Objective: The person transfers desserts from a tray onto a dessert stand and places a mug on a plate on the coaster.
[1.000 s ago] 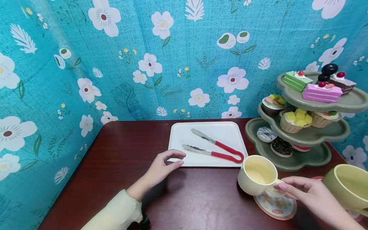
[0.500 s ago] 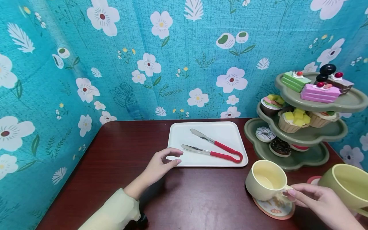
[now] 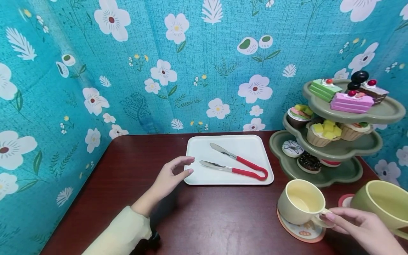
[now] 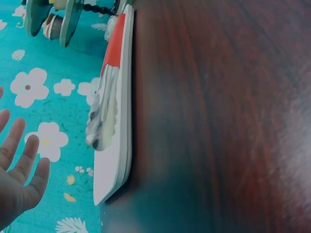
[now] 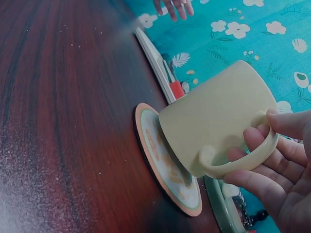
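Observation:
A pale yellow cup [image 3: 294, 210] is held by its handle between the thumb and fingers of my right hand [image 3: 366, 226]. It overlaps a round coaster [image 3: 308, 232] with an orange rim. In the right wrist view, the base of the cup [image 5: 218, 111] is right at the face of the coaster [image 5: 158, 155], slightly tilted to it. My left hand [image 3: 167, 179] holds nothing, its fingers loosely bent by the left edge of a white tray [image 3: 197, 145]. Tongs with red handles [image 3: 250, 173] lie spread on that tray.
Behind the cup, a green three-tier stand [image 3: 347, 177] carries toy cakes, cupcakes and donuts. A larger green mug [image 3: 373, 203] stands at the far right beside a red-rimmed coaster [image 3: 343, 200]. Blue floral cloth [image 3: 191, 71] hangs behind the dark wooden table [image 3: 210, 219].
My right hand has carried the cup right and nearer to me, from the coaster's far left side to over it. My left hand has drifted slightly left and away from me.

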`<state>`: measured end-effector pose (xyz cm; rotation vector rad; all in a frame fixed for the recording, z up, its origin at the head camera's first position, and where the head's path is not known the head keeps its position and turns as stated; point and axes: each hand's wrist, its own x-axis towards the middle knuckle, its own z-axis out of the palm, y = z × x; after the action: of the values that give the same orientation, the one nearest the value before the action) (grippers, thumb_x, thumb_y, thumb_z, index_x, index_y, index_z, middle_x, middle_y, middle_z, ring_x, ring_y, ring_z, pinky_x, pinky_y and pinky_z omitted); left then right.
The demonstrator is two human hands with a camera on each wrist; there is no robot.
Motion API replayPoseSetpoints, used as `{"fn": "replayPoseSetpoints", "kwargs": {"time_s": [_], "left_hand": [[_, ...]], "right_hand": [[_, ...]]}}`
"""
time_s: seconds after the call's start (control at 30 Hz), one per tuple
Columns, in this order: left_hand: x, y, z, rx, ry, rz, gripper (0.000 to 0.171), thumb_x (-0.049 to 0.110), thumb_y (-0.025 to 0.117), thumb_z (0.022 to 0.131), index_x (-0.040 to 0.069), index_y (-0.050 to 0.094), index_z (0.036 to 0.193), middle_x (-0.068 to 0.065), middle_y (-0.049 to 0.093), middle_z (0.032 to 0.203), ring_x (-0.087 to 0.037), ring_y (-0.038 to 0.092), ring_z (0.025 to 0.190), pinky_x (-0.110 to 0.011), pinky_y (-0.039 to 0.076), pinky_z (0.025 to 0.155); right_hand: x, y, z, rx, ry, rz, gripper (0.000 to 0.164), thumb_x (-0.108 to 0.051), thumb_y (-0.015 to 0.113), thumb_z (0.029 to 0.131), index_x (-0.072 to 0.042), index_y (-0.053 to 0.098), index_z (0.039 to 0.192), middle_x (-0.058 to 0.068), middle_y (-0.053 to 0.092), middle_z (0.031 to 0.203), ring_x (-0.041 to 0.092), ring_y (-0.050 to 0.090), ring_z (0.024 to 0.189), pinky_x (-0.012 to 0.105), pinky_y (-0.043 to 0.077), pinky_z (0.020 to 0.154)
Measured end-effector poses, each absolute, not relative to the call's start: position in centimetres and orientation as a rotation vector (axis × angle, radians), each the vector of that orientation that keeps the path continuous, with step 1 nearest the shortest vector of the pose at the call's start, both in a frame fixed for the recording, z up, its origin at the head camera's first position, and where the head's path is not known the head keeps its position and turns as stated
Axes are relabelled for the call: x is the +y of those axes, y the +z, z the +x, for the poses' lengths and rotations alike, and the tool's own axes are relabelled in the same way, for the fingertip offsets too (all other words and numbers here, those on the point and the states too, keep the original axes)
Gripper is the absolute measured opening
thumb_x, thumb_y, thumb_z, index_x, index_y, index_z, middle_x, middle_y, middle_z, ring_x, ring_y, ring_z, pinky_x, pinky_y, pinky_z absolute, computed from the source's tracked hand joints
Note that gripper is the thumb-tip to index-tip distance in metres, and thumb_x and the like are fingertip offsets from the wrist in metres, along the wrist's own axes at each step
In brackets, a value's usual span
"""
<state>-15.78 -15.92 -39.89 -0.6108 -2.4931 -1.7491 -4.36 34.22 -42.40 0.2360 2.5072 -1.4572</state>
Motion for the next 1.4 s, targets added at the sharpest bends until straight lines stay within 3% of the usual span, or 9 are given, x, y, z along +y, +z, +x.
{"fn": "replayPoseSetpoints", "kwargs": {"time_s": [0.27, 0.57, 0.8, 0.97, 1.1, 1.2, 1.4], "left_hand": [[-17.1, -39.5, -16.6, -2.502, -1.699, -0.506, 0.041, 0.009, 0.072, 0.095, 0.004, 0.064, 0.135, -0.016, 0.065, 0.132, -0.037, 0.057, 0.123, -0.049, 0.05, 0.1], [-18.8, -39.9, -17.6, -2.521, -1.63, -0.399, 0.042, 0.017, 0.071, 0.098, 0.005, 0.062, 0.137, -0.014, 0.062, 0.136, -0.032, 0.055, 0.127, -0.056, 0.047, 0.103], [-20.2, -39.9, -18.3, -2.559, -1.508, -0.327, 0.044, 0.021, 0.071, 0.098, 0.008, 0.062, 0.139, -0.013, 0.06, 0.137, -0.034, 0.053, 0.128, -0.061, 0.044, 0.102], [-20.9, -39.9, -19.0, -2.605, -1.297, -0.344, 0.047, 0.023, 0.072, 0.098, 0.01, 0.061, 0.141, -0.013, 0.059, 0.138, -0.033, 0.052, 0.128, -0.055, 0.047, 0.097], [-21.3, -39.7, -19.3, -2.618, -1.129, -0.393, 0.05, 0.021, 0.073, 0.097, 0.008, 0.059, 0.143, -0.015, 0.057, 0.141, -0.035, 0.049, 0.132, -0.057, 0.042, 0.104], [-21.6, -39.6, -19.6, -2.651, -1.023, -0.418, 0.053, 0.021, 0.073, 0.096, 0.008, 0.057, 0.145, -0.017, 0.055, 0.143, -0.037, 0.046, 0.134, -0.061, 0.036, 0.11], [-21.9, -39.4, -20.1, -2.738, -0.789, -0.414, 0.059, 0.027, 0.071, 0.096, 0.011, 0.051, 0.15, -0.018, 0.05, 0.147, -0.039, 0.041, 0.137, -0.071, 0.035, 0.103]], "right_hand": [[34.6, -42.7, -4.1, 2.526, -1.489, 0.197, 0.035, -0.01, 0.054, 0.107, 0.022, 0.062, 0.118, 0.002, 0.075, 0.101, 0.006, 0.072, 0.084, 0.03, 0.06, 0.071], [34.7, -42.3, -4.2, 2.499, -1.397, 0.294, 0.041, -0.014, 0.054, 0.108, 0.024, 0.056, 0.123, 0.018, 0.073, 0.108, 0.004, 0.069, 0.084, 0.033, 0.06, 0.074], [34.8, -42.2, -4.3, 2.479, -1.312, 0.332, 0.046, -0.02, 0.054, 0.108, 0.023, 0.056, 0.126, 0.02, 0.072, 0.109, 0.007, 0.07, 0.084, 0.032, 0.06, 0.075], [35.0, -42.6, -4.4, 2.496, -1.341, 0.327, 0.042, -0.015, 0.055, 0.107, 0.024, 0.055, 0.125, 0.019, 0.072, 0.107, 0.006, 0.069, 0.083, 0.032, 0.06, 0.074], [35.1, -42.8, -4.2, 2.527, -1.359, 0.3, 0.039, -0.011, 0.055, 0.107, 0.024, 0.056, 0.123, 0.019, 0.073, 0.105, 0.005, 0.069, 0.082, 0.033, 0.06, 0.073], [35.3, -43.1, -4.1, 2.551, -1.379, 0.274, 0.036, -0.009, 0.056, 0.106, 0.024, 0.058, 0.12, 0.015, 0.074, 0.102, 0.004, 0.068, 0.08, 0.031, 0.06, 0.071], [35.8, -43.8, -3.9, 2.614, -1.421, 0.203, 0.024, -0.002, 0.059, 0.103, 0.021, 0.065, 0.109, -0.004, 0.074, 0.09, 0.002, 0.068, 0.078, 0.027, 0.059, 0.065]]}}
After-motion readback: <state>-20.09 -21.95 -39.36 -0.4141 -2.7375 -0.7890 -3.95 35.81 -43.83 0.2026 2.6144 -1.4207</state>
